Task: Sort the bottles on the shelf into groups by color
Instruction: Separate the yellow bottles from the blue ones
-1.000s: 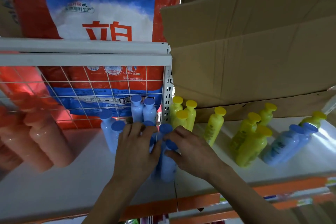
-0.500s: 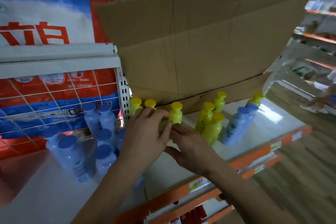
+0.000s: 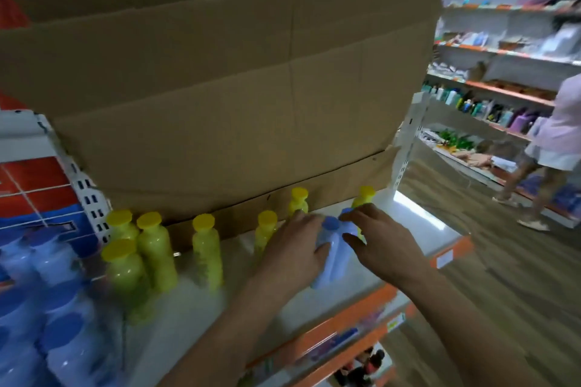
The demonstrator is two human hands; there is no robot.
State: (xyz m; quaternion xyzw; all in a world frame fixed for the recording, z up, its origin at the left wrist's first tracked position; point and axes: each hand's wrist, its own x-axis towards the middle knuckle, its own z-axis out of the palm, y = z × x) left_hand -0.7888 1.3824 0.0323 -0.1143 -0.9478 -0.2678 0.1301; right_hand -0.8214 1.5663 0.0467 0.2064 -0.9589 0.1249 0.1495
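**Blue pair (image 3: 333, 261) gripped at right end of shelf (image 3: 421, 229)**

Nearest, bottom left: blue cluster (image 3: 63, 333), blue-capped bottles packed tight, blurred. An orange price rail (image 3: 361, 314) runs along the shelf's front edge.

On the white shelf, left hand (image 3: 292, 251) and right hand (image 3: 386, 248) come in from either side on the blue pair, two blue bottles side by side. Left fingers wrap the near bottle's flank, thumb on its shoulder. Right fingers curl over the other bottle's cap and neck. So both hands are holding blue bottles. The pair sits well apart from the blue cluster.

Yellow bottles (image 3: 206, 248) stand upright in a loose row between cluster and pair. Two more stand just behind the hands, near the back.

Cardboard box (image 3: 235, 97) walls off the back of the shelf.

Far right: aisle floor, another person (image 3: 559, 135), stocked shelves (image 3: 490, 104), all blurred.
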